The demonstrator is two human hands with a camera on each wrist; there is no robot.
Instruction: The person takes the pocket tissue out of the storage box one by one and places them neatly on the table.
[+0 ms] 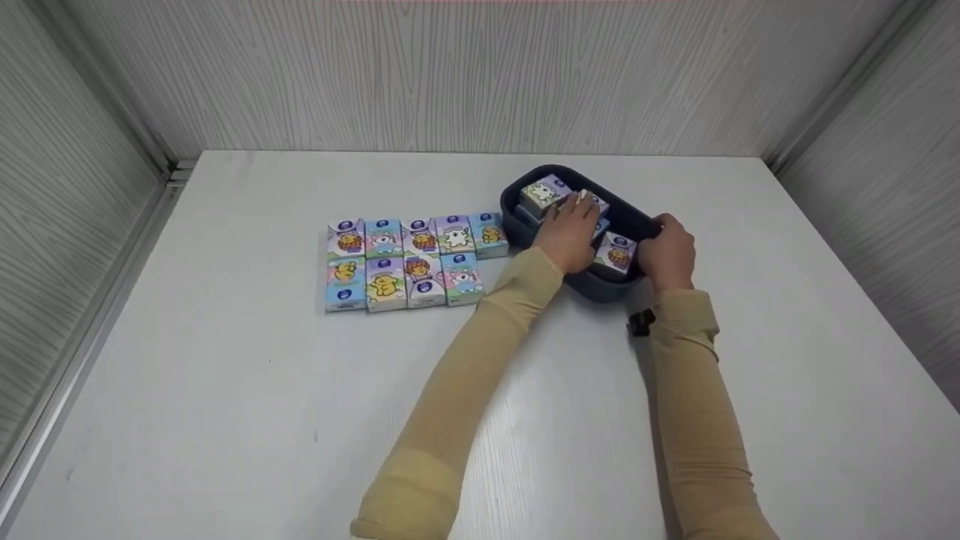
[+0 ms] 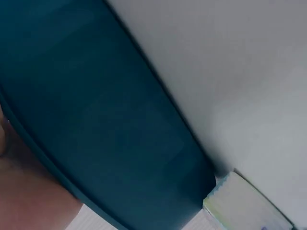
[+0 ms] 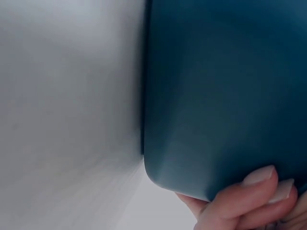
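Note:
A dark blue oblong basket (image 1: pixel 600 291) stands at the back right of the table, set at a slant and holding several small cartoon-printed packs (image 1: pixel 545 192). My left hand (image 1: pixel 571 237) reaches in over the near rim, its fingers laid forward across the packs; its thumb is hidden. At the right end, my right hand (image 1: pixel 670 253) grips the basket's rim. One purple-and-white pack (image 1: pixel 617 253) lies between the two hands inside the basket. Fingertips (image 3: pixel 247 199) press against the basket's outer wall (image 3: pixel 211 96) in the right wrist view. The left wrist view is mostly the basket's side (image 2: pixel 105 110).
Left of the basket, more packs (image 1: pixel 386 283) lie face up in two close rows, the rightmost pack (image 1: pixel 489 232) right beside the basket wall. A small black object (image 1: pixel 641 322) shows by the right wrist. Grained panels (image 1: pixel 480 75) enclose the table (image 1: pixel 225 390) at the back and sides.

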